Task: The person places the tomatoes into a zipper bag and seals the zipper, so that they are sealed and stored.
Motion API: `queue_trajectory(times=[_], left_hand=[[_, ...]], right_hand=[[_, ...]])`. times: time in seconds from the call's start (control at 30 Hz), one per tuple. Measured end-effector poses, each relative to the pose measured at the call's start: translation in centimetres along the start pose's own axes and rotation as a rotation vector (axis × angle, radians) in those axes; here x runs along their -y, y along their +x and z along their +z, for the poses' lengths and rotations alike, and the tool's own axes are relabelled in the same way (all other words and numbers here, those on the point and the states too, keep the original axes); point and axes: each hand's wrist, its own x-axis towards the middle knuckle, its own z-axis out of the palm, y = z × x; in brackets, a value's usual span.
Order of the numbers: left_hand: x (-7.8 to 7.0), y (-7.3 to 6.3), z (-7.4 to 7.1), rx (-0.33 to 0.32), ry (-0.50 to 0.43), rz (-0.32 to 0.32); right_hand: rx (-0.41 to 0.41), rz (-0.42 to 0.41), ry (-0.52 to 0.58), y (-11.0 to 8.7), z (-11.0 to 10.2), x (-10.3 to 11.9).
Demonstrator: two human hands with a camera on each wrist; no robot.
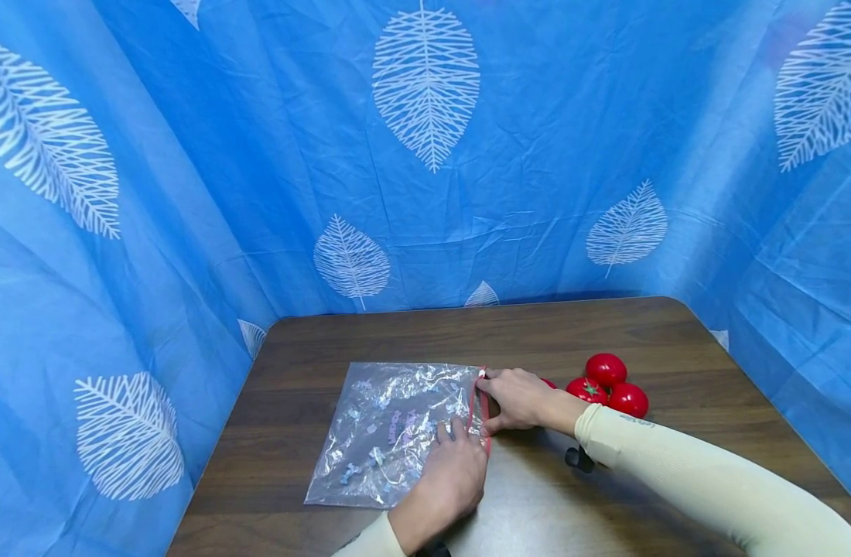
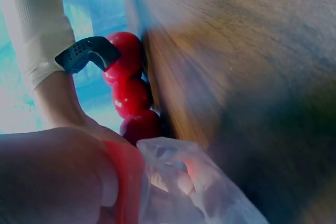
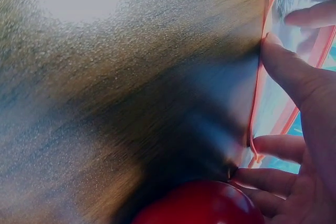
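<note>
Prob. light, soft, slippy bag (image 1: 391, 445); grab red rim (image 2: 128, 182). R hand (image 1: 517, 398): fingers spread, at rim. L hand (image 1: 453, 468): can't tell grip.

A curtained booth: blue leaf-print cloth (image 1: 537, 116) hangs beyond the right hand (image 1: 519, 398), round three sides of the tabletop (image 1: 293, 418).

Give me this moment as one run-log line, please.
left hand: touching clear bag | right hand: touching red edge | tomatoes: on table

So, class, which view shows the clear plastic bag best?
The head view: nearly all of the clear plastic bag shows, from above. The left wrist shows only part; the right wrist, mainly its red edging.
</note>
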Motion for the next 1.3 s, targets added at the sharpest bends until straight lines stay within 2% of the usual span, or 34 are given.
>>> queue_trajectory(times=[0.07,0.1,0.27,0.33,0.6,0.63,0.8,1.03,1.3], left_hand=[[0.1,0.1,0.3,-0.011,0.007,-0.010],[0.1,-0.2,-0.4,0.006,0.016,-0.011],[0.1,-0.5,-1.8,0.029,0.037,-0.001],[0.1,-0.6,-1.8,0.018,0.036,-0.005],[0.1,-0.4,0.5,-0.167,-0.047,-0.084],[0.1,-0.6,-0.1,-0.164,-0.046,-0.096],[0.2,-0.8,-0.7,-0.159,-0.056,-0.138],[0.4,-0.6,-0.6,-0.159,-0.057,-0.152],[0.3,-0.5,-0.6,-0.190,-0.028,-0.175]], right_hand=[[0.002,0.002,0.001,0.0,0.0,0.1],[0.003,0.004,0.001,0.0,0.0,0.1],[0.016,0.014,0.001,0.1,-0.1,0.1],[0.022,0.016,0.010,0.1,0.0,0.1],[0.028,0.035,0.044,0.1,0.0,0.1],[0.027,0.035,0.044,0.0,0.0,0.1],[0.032,0.037,0.041,0.0,0.1,0.1],[0.033,0.042,0.037,0.1,0.3,0.1],[0.037,0.048,0.033,-0.2,0.1,0.0]])
